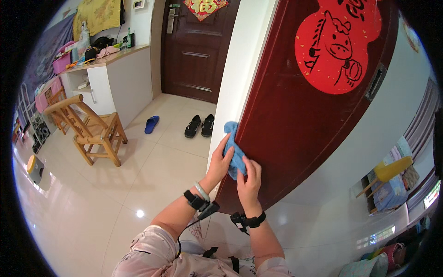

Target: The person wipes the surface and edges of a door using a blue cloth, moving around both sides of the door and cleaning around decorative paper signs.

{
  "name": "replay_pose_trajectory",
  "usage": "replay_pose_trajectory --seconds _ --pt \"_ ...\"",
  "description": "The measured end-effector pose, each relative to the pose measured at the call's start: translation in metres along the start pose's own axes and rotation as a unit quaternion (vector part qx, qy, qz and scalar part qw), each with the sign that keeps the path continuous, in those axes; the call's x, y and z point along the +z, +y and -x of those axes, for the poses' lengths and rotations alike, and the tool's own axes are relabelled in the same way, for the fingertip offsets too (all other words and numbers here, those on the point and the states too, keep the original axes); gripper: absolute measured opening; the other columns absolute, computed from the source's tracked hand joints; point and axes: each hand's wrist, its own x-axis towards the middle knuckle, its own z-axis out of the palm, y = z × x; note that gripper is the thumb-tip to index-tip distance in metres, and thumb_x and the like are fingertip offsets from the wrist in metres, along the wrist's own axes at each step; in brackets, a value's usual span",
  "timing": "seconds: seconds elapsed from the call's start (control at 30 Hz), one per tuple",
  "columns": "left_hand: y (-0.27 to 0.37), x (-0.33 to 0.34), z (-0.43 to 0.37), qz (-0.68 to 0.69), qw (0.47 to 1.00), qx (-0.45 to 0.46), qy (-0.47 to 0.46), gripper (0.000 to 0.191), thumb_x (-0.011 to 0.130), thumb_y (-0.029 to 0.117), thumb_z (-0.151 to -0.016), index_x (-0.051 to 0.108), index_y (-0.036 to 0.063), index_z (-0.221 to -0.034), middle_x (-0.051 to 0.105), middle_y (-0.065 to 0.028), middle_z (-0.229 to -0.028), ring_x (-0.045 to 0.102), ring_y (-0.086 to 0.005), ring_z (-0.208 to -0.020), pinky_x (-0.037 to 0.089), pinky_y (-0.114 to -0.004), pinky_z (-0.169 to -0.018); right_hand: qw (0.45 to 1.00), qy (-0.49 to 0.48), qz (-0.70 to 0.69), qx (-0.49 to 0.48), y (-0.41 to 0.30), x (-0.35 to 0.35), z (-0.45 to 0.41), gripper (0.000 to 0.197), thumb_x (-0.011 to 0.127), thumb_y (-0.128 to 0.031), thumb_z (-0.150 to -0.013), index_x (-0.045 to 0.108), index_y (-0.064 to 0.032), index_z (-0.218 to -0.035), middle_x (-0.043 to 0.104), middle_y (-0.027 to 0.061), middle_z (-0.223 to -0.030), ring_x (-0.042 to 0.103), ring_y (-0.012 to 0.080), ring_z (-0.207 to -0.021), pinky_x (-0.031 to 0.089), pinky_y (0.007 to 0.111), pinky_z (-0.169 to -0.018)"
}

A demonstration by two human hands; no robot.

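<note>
A blue cloth (236, 162) is held between my two hands against the edge of a dark red wooden door (277, 145). My left hand (220, 161) grips the cloth's left side, next to the white door frame (226, 100). On the cloth's lower right, my right hand (250, 181) pinches it with bent fingers close to the door face. Part of the cloth is hidden behind my fingers. Higher on the door is a red paper decoration (332, 52) with a black line drawing. A dark metal lock plate (376, 82) sits in the door's right edge.
A bamboo chair (95, 128) stands on the tiled floor to the left, before a white cabinet (128, 83). A blue slipper (151, 124) and black shoes (192, 126) lie near a brown entrance door (195, 55). A yellow chair (392, 169) is at right.
</note>
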Motion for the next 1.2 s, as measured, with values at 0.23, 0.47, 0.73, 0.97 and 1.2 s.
replay_pose_trajectory --seconds 0.23,0.47,0.73,0.97,1.2 --pt "0.092 0.010 -0.082 -0.014 0.992 0.123 -0.003 0.045 0.053 0.014 -0.092 0.043 -0.0009 -0.134 0.051 -0.0184 -0.131 0.050 -0.0239 -0.119 0.036 -0.031 -0.101 0.990 0.088 -0.084 -0.066 -0.023 -0.019 -0.074 0.045 0.058 0.001 -0.087 0.042 0.0009 -0.129 0.044 0.0193 -0.127 0.051 0.0314 -0.110 0.046 0.039 -0.093" --pt "0.163 0.025 -0.135 0.084 0.986 0.134 -0.054 0.047 0.049 0.016 -0.095 0.037 0.0011 -0.138 0.058 -0.0135 -0.115 0.054 -0.0170 -0.102 0.042 -0.028 -0.091 0.980 0.121 -0.063 -0.144 -0.040 -0.033 -0.133 0.040 0.057 0.003 -0.085 0.047 0.0017 -0.124 0.048 0.0209 -0.126 0.050 0.0356 -0.114 0.043 0.042 -0.096" --pt "0.121 0.029 -0.105 0.004 0.988 0.149 -0.037 0.049 0.037 0.020 -0.099 0.028 0.0041 -0.145 0.055 -0.0165 -0.120 0.053 -0.0201 -0.106 0.039 -0.030 -0.094 0.990 0.102 -0.007 -0.095 -0.031 -0.031 -0.107 0.032 0.056 0.001 -0.086 0.053 0.0010 -0.118 0.051 0.0187 -0.120 0.053 0.0335 -0.108 0.044 0.040 -0.091" --pt "0.052 0.015 -0.057 -0.037 0.992 0.118 -0.040 0.049 0.034 0.020 -0.100 0.025 0.0020 -0.145 0.044 -0.0203 -0.137 0.046 -0.0282 -0.123 0.033 -0.032 -0.103 0.998 0.054 -0.003 -0.035 -0.012 -0.010 -0.044 0.029 0.056 -0.001 -0.087 0.053 0.0037 -0.115 0.051 0.0198 -0.119 0.053 0.0351 -0.107 0.045 0.040 -0.090" --pt "-0.006 0.003 -0.009 -0.042 0.996 0.041 -0.063 0.050 0.034 0.020 -0.100 0.023 0.0012 -0.145 0.033 -0.0211 -0.145 0.032 -0.0306 -0.135 0.024 -0.035 -0.110 0.999 0.000 0.030 0.028 -0.004 0.003 0.011 0.035 0.057 0.000 -0.084 0.052 0.0038 -0.119 0.049 0.0219 -0.124 0.051 0.0376 -0.111 0.042 0.042 -0.093"
